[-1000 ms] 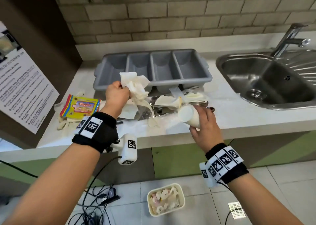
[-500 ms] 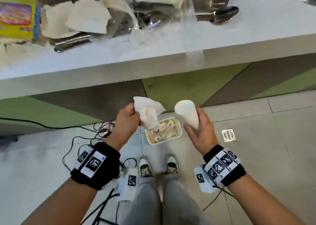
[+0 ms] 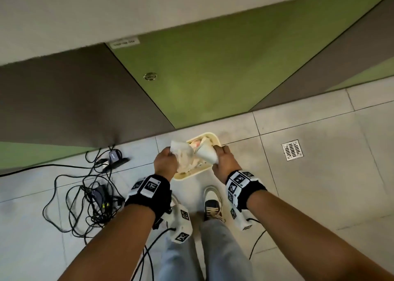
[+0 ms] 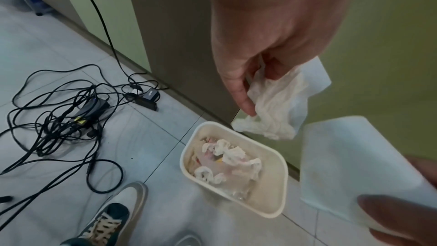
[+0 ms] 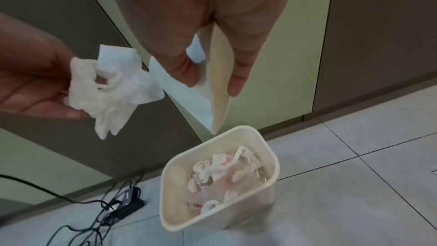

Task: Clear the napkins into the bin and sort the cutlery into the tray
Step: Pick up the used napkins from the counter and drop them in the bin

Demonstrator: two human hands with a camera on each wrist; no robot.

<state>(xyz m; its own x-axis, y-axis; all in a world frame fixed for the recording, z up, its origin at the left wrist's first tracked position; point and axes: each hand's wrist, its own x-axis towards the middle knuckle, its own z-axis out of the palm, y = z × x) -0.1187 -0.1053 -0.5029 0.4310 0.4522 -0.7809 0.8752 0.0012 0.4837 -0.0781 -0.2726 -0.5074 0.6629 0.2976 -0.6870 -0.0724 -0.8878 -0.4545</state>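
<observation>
A cream bin [image 3: 204,170] [image 4: 279,207] [image 5: 170,218] stands on the tiled floor by the cabinet base, holding several crumpled napkins. My left hand [image 3: 168,159] [image 4: 255,89] grips a crumpled white napkin [image 3: 182,154] [image 4: 274,108] [image 5: 108,85] just above the bin's left side. My right hand [image 3: 221,159] [image 5: 212,74] pinches a folded white napkin [image 3: 205,154] [image 5: 203,97] [image 4: 350,166] between thumb and fingers, its tip pointing down over the bin. The counter, cutlery and tray are out of view.
A tangle of black cables [image 3: 85,197] [image 4: 59,119] with adapters lies on the floor to the left. My shoes [image 3: 212,204] stand just behind the bin. A metal floor drain [image 3: 292,150] sits to the right. Green and brown cabinet panels [image 3: 191,78] rise behind.
I have looked down from the counter to the floor. Both hands carried their napkins down from counter height to just above the bin, and moved closer together.
</observation>
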